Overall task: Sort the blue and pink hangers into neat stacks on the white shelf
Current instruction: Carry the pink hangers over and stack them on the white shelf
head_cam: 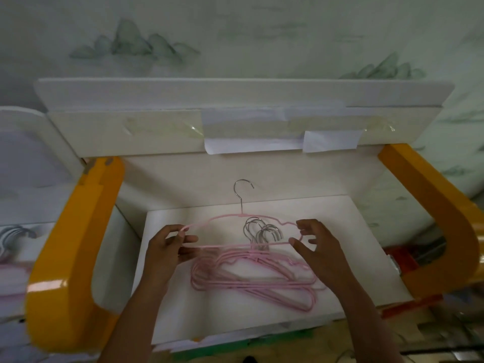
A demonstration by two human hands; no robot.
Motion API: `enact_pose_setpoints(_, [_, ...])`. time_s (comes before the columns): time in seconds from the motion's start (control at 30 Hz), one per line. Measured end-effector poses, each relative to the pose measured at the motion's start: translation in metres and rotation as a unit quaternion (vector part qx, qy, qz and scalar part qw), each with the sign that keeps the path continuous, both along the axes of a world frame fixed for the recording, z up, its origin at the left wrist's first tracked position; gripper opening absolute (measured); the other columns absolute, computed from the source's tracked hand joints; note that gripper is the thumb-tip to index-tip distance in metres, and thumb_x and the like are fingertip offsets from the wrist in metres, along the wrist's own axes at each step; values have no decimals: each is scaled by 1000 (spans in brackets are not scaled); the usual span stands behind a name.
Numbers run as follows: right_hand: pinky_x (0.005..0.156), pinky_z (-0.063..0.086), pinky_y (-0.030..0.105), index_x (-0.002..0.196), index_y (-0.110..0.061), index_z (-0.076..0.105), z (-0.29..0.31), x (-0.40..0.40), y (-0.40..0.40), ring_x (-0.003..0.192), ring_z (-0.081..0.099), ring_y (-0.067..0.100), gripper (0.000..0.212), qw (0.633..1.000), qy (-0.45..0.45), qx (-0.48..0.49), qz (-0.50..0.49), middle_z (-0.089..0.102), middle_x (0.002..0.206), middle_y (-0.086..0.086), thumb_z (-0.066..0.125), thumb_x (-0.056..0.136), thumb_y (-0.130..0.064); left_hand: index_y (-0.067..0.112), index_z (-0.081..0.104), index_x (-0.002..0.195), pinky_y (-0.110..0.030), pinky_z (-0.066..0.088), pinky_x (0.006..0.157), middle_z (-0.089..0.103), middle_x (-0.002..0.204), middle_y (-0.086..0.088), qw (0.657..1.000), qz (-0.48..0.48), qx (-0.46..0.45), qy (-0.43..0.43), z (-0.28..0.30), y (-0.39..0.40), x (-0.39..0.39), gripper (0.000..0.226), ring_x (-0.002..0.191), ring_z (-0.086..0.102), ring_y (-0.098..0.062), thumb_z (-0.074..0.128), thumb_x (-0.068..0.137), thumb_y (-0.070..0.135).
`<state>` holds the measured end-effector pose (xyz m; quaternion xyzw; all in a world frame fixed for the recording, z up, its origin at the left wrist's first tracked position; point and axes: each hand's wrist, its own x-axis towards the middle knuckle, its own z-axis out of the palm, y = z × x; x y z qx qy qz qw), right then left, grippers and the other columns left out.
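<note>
A single pink hanger [230, 218] with a silver hook is held level above the white shelf [340, 231]. My left hand [167, 252] pinches its left end and my right hand [317, 247] pinches its right end. Just below it, a stack of several pink hangers [251, 281] lies flat on the shelf, their silver hooks bunched together at the middle. No blue hanger lies on this shelf.
Yellow curved side frames stand at the left [70, 258] and right [440, 218] of the shelf. A white back panel [125, 132] with taped paper rises behind. More hangers [13, 237] show blurred at the far left edge.
</note>
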<state>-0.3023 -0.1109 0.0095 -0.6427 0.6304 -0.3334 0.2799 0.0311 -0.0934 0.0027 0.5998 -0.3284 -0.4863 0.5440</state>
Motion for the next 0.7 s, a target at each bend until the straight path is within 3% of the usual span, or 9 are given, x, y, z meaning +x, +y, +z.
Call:
enact_pose_setpoints(0.27, [88, 51, 29, 116, -30, 59, -21, 1, 48, 102, 60, 4, 33, 998, 36, 41, -20, 62, 114, -12, 73, 86, -28, 5, 59, 100, -30, 60, 58, 74, 79, -11, 999, 14, -32, 41, 3, 39, 9, 12, 62, 71, -29, 48, 99, 1])
enact_pose_setpoints(0.37, [84, 47, 24, 119, -22, 61, -32, -2, 63, 99, 60, 11, 33, 997, 53, 54, -19, 61, 113, -5, 71, 88, -20, 1, 57, 103, -29, 60, 59, 74, 79, -10, 997, 17, -40, 57, 7, 51, 5, 10, 64, 72, -27, 49, 98, 1])
enact_pose_setpoints(0.53, [74, 41, 12, 118, -21, 63, -45, -7, 66, 89, 58, 6, 30, 996, 83, 30, -32, 56, 110, -3, 68, 89, -13, -3, 55, 109, -30, 60, 61, 70, 86, -19, 995, 44, -43, 75, 12, 61, 0, 13, 67, 72, -26, 49, 99, 1])
enact_pose_setpoints(0.63, [84, 50, 29, 116, -18, 65, -54, -12, 56, 99, 57, 17, 28, 989, 136, -15, -60, 57, 112, 0, 67, 89, -11, -4, 55, 111, -30, 60, 63, 71, 86, -17, 995, 51, -47, 74, 15, 64, -2, 15, 69, 72, -26, 50, 98, 2])
enact_pose_setpoints(0.7, [85, 53, 35, 113, -14, 67, -56, -19, 48, 94, 61, 20, 24, 987, 143, -7, -68, 60, 107, 3, 67, 89, -11, -4, 55, 112, -30, 60, 62, 73, 82, -13, 994, 59, -45, 75, 17, 67, -7, 16, 70, 72, -26, 50, 98, 3])
